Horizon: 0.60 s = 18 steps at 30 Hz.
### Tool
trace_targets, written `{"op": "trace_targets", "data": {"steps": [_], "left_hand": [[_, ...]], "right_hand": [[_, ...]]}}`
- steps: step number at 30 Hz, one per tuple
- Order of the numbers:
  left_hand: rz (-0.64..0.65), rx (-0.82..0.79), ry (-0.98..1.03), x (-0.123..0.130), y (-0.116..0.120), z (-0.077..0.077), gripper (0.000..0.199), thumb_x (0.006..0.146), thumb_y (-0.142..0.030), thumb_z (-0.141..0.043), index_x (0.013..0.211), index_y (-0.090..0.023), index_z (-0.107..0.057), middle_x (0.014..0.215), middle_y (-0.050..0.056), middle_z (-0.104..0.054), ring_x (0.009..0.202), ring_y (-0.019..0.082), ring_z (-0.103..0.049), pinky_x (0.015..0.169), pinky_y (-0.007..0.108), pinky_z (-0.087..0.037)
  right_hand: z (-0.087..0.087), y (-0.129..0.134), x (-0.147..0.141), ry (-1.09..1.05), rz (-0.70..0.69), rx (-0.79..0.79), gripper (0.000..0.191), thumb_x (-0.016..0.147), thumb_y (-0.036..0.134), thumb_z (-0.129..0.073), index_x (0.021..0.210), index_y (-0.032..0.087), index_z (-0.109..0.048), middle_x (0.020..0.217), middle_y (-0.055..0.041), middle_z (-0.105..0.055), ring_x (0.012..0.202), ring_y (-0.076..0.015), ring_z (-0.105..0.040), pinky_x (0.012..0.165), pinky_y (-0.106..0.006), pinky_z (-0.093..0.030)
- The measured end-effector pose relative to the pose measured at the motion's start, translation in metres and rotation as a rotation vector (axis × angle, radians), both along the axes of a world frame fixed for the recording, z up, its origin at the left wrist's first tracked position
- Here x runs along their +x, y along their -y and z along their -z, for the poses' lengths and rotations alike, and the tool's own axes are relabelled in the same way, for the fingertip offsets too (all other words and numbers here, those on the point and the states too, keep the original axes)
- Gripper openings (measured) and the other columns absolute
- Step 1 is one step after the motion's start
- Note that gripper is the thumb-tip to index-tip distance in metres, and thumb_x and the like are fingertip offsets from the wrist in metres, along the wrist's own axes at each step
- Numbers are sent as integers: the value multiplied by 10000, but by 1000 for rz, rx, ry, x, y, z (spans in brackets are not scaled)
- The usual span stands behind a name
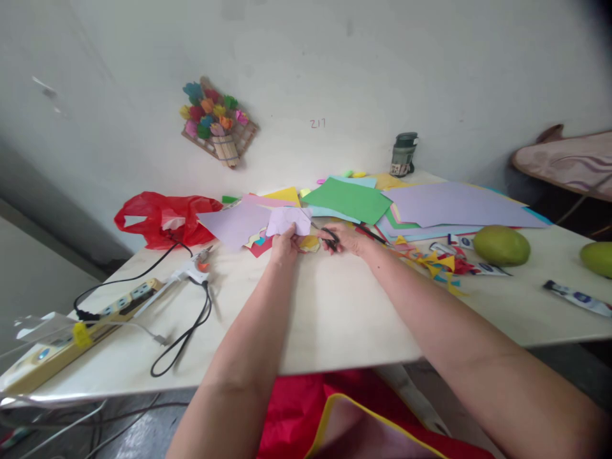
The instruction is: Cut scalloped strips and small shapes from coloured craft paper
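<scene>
Pinched near its six o'clock edge by the left hand (285, 245), the lilac paper (283, 220), long axis nine-to-three, lies at ten o'clock from the right hand (349, 238), which grips scissors (331, 240) angled towards it.

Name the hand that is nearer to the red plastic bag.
Left. The left hand, holding a pale purple paper piece, is a little to the right of the red plastic bag; the right hand, holding scissors, is farther right.
</scene>
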<state>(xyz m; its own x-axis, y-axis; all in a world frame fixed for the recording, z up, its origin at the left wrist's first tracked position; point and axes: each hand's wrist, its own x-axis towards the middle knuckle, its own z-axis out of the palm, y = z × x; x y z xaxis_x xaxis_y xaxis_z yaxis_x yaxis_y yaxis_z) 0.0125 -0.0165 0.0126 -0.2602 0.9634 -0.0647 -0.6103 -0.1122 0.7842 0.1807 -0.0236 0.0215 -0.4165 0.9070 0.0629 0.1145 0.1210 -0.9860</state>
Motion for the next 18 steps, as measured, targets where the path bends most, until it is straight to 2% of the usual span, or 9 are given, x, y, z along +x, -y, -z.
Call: {"op": "trace_targets", "data": {"steps": [5,9,18], "left_hand": [[3,-8,12,0,0,1,306,730,-138,-737,1017,-134,-630,852,54,-705,692,137,-665,593,227,-560],[5,-4,64,0,2,1,281,725,-109,-738,980,-130,-620,765,27,-688,630,129,-655,593,237,-560],[13,2,75,1,3,1,264,766,-99,-703,1014,-146,-625,799,41,-701,641,138,-663,593,246,-566]], "right_hand": [[0,1,-1,16,-27,13,391,759,532,-680,671,170,-564,574,-20,-647,412,-96,-546,315,-175,-292],[2,1,-3,38,-24,0,333,802,476,-663,718,173,-553,583,-15,-648,418,-97,-551,317,-171,-293],[4,2,-6,29,-5,-2,298,832,445,-628,753,168,-549,587,-13,-635,412,-99,-551,336,-181,-291]]}}
